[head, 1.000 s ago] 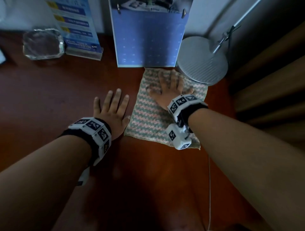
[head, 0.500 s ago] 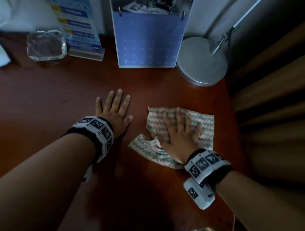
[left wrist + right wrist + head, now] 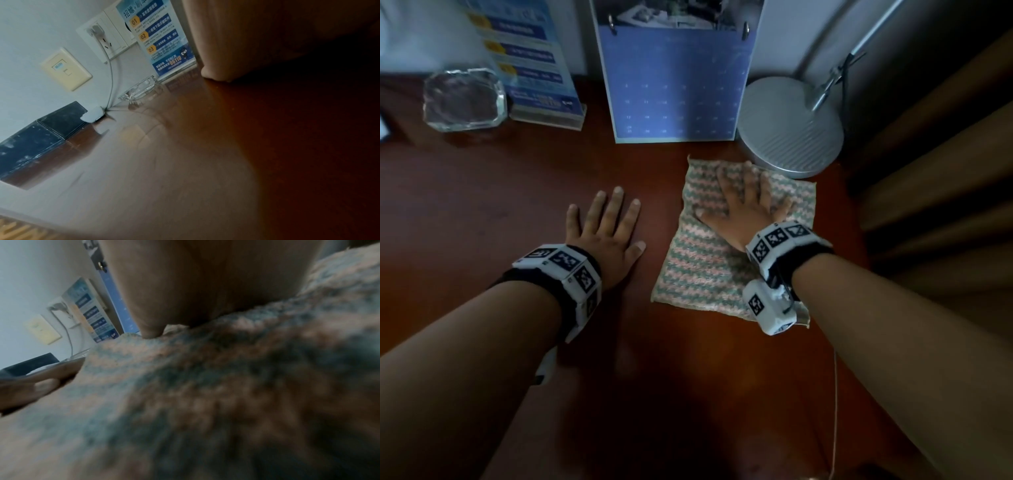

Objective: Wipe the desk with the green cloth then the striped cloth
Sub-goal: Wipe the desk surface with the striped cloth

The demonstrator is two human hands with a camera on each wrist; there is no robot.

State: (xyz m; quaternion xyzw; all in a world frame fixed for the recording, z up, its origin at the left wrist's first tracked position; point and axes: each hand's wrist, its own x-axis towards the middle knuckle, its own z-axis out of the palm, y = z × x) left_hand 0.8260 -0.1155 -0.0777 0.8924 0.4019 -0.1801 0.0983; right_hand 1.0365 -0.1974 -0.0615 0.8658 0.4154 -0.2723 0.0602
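Observation:
The striped cloth (image 3: 705,260), pink and green zigzag bands, lies spread flat on the dark red-brown desk (image 3: 482,192), just in front of the lamp base. My right hand (image 3: 746,202) presses flat on its far half with fingers straight and spread. The right wrist view is filled by the blurred striped cloth (image 3: 205,394) under my palm. My left hand (image 3: 606,229) rests flat on the bare desk to the cloth's left, fingers straight, holding nothing. A green cloth is not in any view.
Along the back wall stand a glass ashtray (image 3: 464,99), a blue leaflet stand (image 3: 534,72), a blue calendar (image 3: 674,85) and a round silver lamp base (image 3: 791,126). A black box (image 3: 39,138) sits far left. The desk's right edge drops off beside the cloth.
My right hand pulled the striped cloth toward me, bunching it, then pushed it back away and flat against the lamp base. The left hand stayed put.

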